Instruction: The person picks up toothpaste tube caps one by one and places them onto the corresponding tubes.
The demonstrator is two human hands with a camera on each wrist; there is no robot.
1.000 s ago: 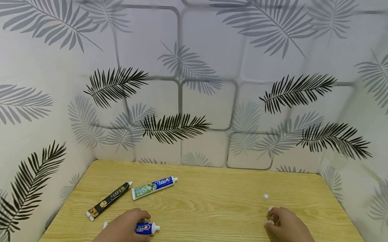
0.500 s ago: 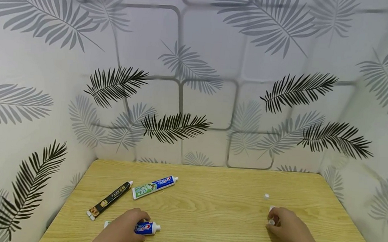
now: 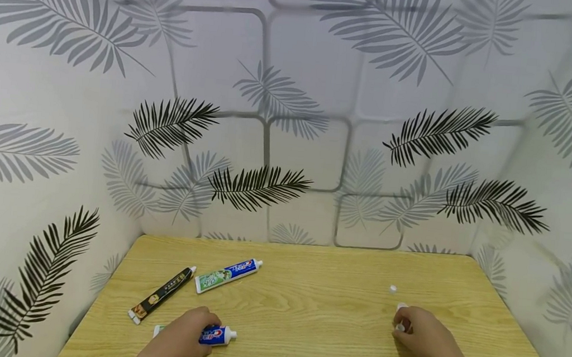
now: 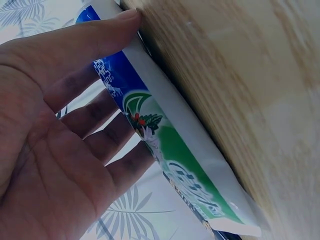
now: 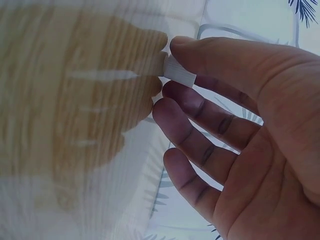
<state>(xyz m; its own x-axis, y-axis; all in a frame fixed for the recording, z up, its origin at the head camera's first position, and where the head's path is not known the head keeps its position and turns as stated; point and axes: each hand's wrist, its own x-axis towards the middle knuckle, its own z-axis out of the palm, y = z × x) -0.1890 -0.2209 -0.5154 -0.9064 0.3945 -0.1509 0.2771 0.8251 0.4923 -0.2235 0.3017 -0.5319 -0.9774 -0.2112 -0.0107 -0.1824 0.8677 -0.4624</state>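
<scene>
Left hand (image 3: 177, 341) grips the toothpaste tube (image 3: 218, 335) (lying flat); right hand (image 3: 422, 335) pinches a white cap (image 3: 399, 326).

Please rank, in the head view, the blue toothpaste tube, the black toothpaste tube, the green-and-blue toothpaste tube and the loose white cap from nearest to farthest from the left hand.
1. Blue toothpaste tube: under the left hand, touching it.
2. Black toothpaste tube: up and to the left.
3. Green-and-blue toothpaste tube: farther back, middle-left.
4. Loose white cap: far right, near the right hand.

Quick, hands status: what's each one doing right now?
Left hand: fingers and thumb round the blue-and-green toothpaste tube lying on the table.
Right hand: thumb and fingertip on a small white cap.
</scene>
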